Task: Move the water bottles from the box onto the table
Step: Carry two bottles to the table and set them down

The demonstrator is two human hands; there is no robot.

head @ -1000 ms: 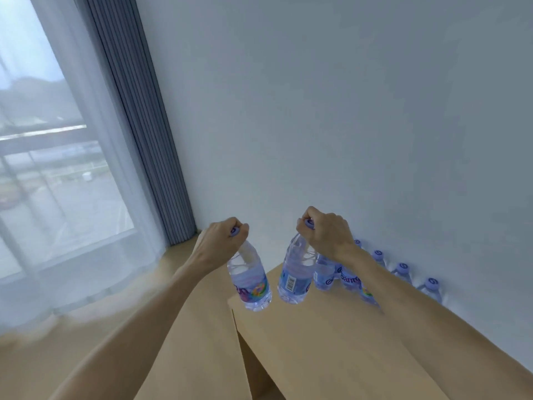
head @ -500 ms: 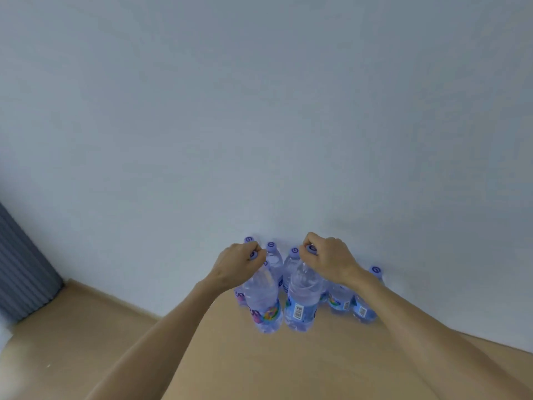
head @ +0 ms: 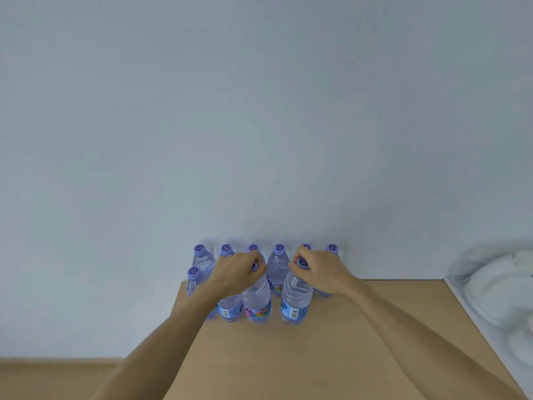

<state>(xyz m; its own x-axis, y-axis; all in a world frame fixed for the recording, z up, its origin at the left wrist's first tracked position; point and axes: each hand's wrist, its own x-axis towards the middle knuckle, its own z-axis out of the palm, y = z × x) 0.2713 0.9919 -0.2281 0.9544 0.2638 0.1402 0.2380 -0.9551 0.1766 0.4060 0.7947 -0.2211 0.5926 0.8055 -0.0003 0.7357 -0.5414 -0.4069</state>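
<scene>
My left hand (head: 235,272) grips the purple cap of a clear water bottle (head: 257,304) that stands on the light wooden table (head: 302,356). My right hand (head: 320,269) grips the cap of a second bottle (head: 295,306) just to its right, also resting on the table. Behind them a row of several purple-capped bottles (head: 278,265) lines the wall. Two more bottles (head: 194,280) stand in the front row to the left of my left hand. The box is not in view.
A white wall rises directly behind the bottles. The table's left edge runs near the leftmost bottle, with wooden floor (head: 52,379) below. At the right stands a white surface with white bundled material (head: 501,295).
The view swung right from the window to the wall. Both hands carried their bottles forward and down, from above the table's near edge to the tabletop in front of the back row.
</scene>
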